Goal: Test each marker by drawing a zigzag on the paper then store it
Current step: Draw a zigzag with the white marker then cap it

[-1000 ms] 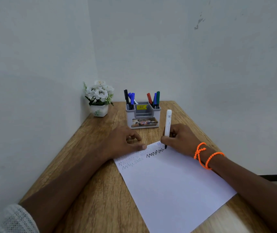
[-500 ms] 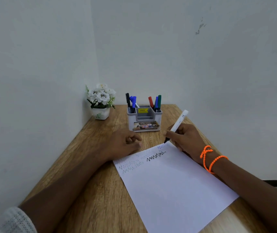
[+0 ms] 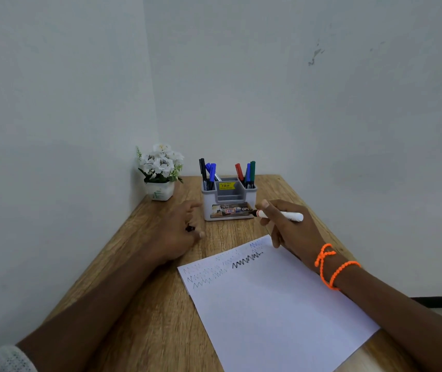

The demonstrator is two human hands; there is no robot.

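Note:
My right hand grips a white marker that lies level above the table, its uncapped black tip pointing left at the grey organizer. My left hand hovers left of the organizer, off the paper, with its fingers curled round a small black cap. The white paper lies in front of me. A dark zigzag and several fainter ones run along its top edge. Capped markers stand in the organizer: black and blue ones on the left, red, blue and green ones on the right.
A small white pot of white flowers stands in the back left corner of the wooden table. White walls close in the table at the left and back. The table's right edge runs behind my right wrist.
My right hand has lifted the marker off the paper and swung it level, tip toward the organizer. My left hand has left the paper's corner and moved forward.

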